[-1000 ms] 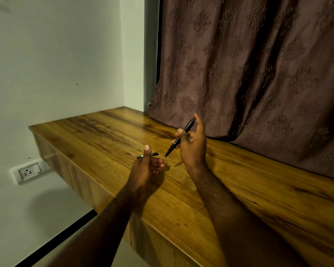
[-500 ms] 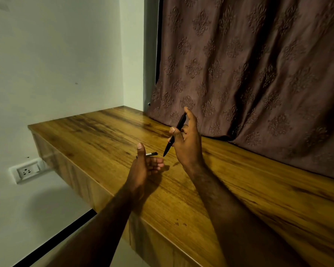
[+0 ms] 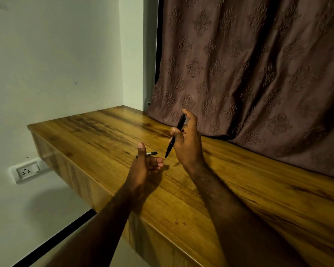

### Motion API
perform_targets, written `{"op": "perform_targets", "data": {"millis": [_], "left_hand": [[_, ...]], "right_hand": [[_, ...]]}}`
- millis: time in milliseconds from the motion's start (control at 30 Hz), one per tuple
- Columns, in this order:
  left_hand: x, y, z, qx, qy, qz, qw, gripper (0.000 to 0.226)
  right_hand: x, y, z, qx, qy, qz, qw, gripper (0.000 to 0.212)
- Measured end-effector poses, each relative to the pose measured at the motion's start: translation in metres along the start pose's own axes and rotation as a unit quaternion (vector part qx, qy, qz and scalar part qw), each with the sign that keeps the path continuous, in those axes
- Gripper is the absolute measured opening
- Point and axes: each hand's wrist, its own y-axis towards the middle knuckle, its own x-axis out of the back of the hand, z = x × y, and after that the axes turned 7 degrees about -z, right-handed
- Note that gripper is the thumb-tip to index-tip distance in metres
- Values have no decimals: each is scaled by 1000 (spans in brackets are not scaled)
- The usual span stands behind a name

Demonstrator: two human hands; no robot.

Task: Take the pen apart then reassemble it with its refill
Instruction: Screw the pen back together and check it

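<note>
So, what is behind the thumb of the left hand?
A thin pen part shows on both sides of the thumb of the left hand. Its middle is covered, so the grip is hidden.

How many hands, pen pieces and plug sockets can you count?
Hands: 2, the left hand and the right hand
Pen pieces: 2, the black barrel held in the right hand and the thin piece held in the left hand
Wall socket: 1
Total: 5
</note>
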Motion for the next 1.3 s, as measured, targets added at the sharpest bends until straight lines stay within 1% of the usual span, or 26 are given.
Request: {"op": "perform_targets", "data": {"millis": [133,300,400,533,667,800,900,967,1067,1167,1300], "left_hand": [[-1,0,-1,4,-3,0,1000,105],[-2,-1,-2,2,-11,-1,1000,102],[-2,-1,-2,0,-8,-2,1000,100],[-1,-1,-1,0,-2,-4,1000,101],[-1,0,-1,2,0,-4,1000,103],[-1,0,0,-1,3,-1,1000,102],[-1,0,-1,-4,9,-3,1000,103],[-1,-2,-2,-4,9,-1,1000,104],[-2,-4,-5,-3,1,5,1000,99],[-2,-3,-4,-9,13,1,1000,99],[-1,-2,-2,-11,13,-4,1000,100]], "right_hand": [[0,0,4,7,-15,14,1000,60],[2,0,5,24,-31,9,999,54],[1,0,6,19,-21,20,999,60],[1,2,4,14,-16,11,1000,54],[1,3,6,2,1,15,1000,60],[1,3,4,3,-9,14,1000,53],[0,3,3,2,-4,34,999,59],[0,2,3,11,-12,46,999,58],[0,2,3,17,-21,44,999,55],[-1,2,3,15,-22,50,998,62],[0,3,5,18,-22,54,998,57]]}}
